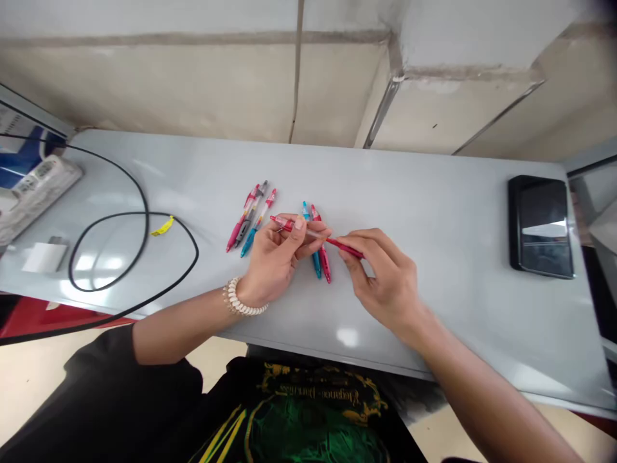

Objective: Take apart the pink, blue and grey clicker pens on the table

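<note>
My left hand (276,260) is closed around the clear upper barrel of a pen with a red clip end (282,222). In my right hand (383,273), the fingers pinch the pen's red lower barrel (348,247). A thin red piece spans the short space between the two parts, near my left fingertips. Partly hidden under my left hand lie a blue pen (317,265) and a red pen (325,265). Left of that hand are three more pens: a pink one (236,233), a grey one (245,230) and one with a blue grip and pink top (250,239).
A black cable (144,193) with a yellow tag (162,226) loops over the left of the grey table (448,212). A white adapter (45,256) and a power strip (41,193) lie farther left. A black device (540,225) sits at the right; a wall (193,90) stands behind.
</note>
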The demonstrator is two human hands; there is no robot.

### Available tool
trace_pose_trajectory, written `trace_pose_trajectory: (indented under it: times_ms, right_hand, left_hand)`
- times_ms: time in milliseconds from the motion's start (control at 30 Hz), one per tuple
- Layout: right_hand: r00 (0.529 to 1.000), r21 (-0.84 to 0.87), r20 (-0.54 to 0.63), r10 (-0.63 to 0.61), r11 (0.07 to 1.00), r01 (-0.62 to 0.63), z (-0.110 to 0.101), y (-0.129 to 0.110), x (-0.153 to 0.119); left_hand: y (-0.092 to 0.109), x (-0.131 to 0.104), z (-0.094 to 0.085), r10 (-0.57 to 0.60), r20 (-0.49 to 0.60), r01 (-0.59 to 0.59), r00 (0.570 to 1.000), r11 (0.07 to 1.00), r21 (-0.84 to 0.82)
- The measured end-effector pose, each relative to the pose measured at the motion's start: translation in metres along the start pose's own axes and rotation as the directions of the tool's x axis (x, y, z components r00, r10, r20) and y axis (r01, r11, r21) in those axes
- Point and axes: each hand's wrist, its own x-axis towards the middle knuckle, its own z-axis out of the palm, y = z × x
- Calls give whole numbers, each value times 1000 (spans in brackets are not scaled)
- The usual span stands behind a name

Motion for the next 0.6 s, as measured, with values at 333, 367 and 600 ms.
trace_pose_trajectory:
  times_ms: [333, 367, 600]
  right_hand:
    - [995, 34, -87, -53, 998, 56, 5, -1, -1]
    - [994, 40, -100, -48, 998, 52, 4, -1, -1]
    - [967, 174, -2, 253, 953, -249, 5, 1, -5]
  left_hand:
    - [-1, -4, 3, -43, 38, 43, 998, 999, 13]
    - [-1, -4, 4, -49, 49, 49, 998, 999, 1]
    - [-6, -5, 3, -20, 39, 21, 999, 1000, -23]
